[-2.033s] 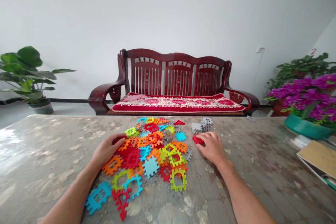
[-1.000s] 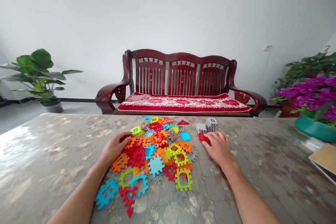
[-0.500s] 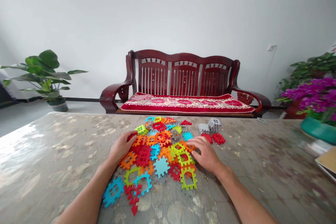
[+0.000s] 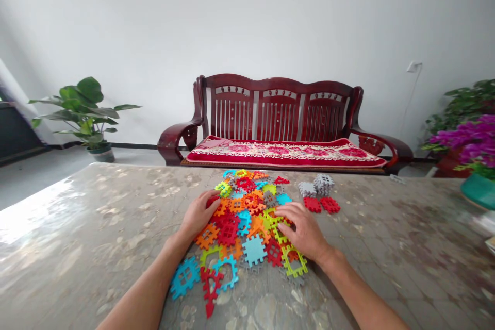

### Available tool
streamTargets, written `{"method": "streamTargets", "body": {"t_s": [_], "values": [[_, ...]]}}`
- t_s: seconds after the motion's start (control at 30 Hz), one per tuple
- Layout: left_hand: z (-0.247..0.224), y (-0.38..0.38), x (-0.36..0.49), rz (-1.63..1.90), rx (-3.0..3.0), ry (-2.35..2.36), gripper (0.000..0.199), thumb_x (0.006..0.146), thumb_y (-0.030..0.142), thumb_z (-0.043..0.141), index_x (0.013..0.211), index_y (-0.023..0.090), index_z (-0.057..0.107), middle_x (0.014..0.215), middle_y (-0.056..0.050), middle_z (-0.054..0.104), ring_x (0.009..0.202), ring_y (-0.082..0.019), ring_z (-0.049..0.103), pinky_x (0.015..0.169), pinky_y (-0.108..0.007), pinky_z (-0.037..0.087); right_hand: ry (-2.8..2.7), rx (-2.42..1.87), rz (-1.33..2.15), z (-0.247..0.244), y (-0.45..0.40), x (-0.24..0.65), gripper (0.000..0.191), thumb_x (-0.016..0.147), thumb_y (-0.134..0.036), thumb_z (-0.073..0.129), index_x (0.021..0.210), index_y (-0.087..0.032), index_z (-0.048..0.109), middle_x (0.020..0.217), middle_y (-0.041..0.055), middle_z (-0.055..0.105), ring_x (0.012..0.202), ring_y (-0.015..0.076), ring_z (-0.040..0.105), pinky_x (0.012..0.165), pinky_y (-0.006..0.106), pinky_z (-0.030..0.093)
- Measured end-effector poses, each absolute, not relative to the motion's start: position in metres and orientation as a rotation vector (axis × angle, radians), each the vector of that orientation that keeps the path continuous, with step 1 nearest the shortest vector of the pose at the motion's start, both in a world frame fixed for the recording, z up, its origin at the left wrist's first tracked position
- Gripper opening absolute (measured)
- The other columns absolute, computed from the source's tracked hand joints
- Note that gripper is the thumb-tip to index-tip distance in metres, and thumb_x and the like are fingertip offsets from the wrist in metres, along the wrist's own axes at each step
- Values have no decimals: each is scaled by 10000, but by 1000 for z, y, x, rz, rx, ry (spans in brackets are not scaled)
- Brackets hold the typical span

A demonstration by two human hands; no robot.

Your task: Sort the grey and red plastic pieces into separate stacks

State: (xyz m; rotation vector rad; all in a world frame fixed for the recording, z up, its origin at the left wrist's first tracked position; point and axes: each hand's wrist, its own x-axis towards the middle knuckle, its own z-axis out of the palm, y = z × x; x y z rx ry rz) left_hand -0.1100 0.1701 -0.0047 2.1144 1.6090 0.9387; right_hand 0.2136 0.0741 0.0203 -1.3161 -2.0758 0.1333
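Many flat toothed plastic pieces in red, orange, green, blue and grey lie heaped on the table. My left hand (image 4: pixel 199 212) touches the heap's left side, by a red piece (image 4: pixel 212 199); its fingertips are partly hidden, and whether they grip it is unclear. On the right side, my right hand (image 4: pixel 302 227) rests over green pieces (image 4: pixel 294 260), fingers slightly curled and apart, with nothing held. Between my hands lie orange pieces and a light blue square (image 4: pixel 254 250). Nearest me are a blue window piece (image 4: pixel 185 277) and a red triangle (image 4: pixel 211 289).
Grey stacked pieces (image 4: pixel 324 183) and two red squares (image 4: pixel 312 204) sit right of the heap on the patterned table (image 4: pixel 116 247). Purple flowers in a teal pot (image 4: pixel 477 191) stand at the right. A wooden bench (image 4: pixel 278 113) is behind the table.
The view has turned slightly left, so everything appears further right. My right hand has moved left over the green pieces. My left hand stays at the heap's left side.
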Motion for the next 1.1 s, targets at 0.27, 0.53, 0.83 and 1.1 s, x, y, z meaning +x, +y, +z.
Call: {"method": "streamTargets", "body": {"t_s": [0.27,0.53,0.83,1.1], "values": [[15,161,-108,787,2403,1341,450,776,601,631,1100,301,722,1420,-69,529,1393,-350,346,1147,-523,265,-2037,-1340,105,13,74,218,233,909,-310,551,1090,-263,691,1156,52,689,1123,229,571,1003,432,424],[21,149,-102,411,2581,1218,765,497,626,833,1193,370,644,1456,-66,433,1381,-414,285,1122,-590,216,-1952,-1333,169,3,77,224,216,913,-290,518,1000,-256,713,1107,64,696,1065,229,611,950,416,472],[13,143,-75,662,2462,1183,464,623,535,807,965,247,681,1236,-79,598,1151,-300,541,1011,-433,416,-1911,-1341,211,0,80,223,222,915,-280,510,1024,-253,701,1128,56,685,1094,220,603,976,395,465],[23,163,-91,1043,2188,1277,483,927,543,395,1191,232,654,1365,-73,585,1298,-265,497,1121,-405,354,-1852,-1419,94,-2,80,228,267,935,-329,474,1064,-244,692,1181,70,671,1137,237,575,1021,435,422]]}}
